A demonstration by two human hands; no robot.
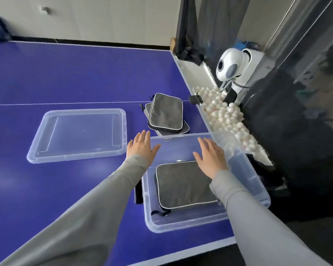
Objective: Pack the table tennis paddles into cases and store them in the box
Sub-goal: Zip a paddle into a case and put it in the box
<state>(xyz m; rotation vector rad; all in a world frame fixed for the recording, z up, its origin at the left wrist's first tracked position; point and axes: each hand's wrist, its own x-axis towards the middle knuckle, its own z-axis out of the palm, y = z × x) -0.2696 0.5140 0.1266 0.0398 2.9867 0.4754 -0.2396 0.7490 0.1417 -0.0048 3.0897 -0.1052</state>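
One case (185, 184) already in the box (244, 166), near right of the desk (65, 73). Two more cases (165, 112) stacked just beyond it, still to store. Our left hand (141, 145) and right hand (211, 155) hover flat, fingers spread, holding nothing. Lid (79, 134) lies off, left.

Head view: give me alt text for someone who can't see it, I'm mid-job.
Both open hands, left hand and right hand, reach forward over a clear plastic box holding one grey paddle case on a blue table tennis table. Two more cases lie stacked just beyond the box, its lid to the left, white balls along the right edge.
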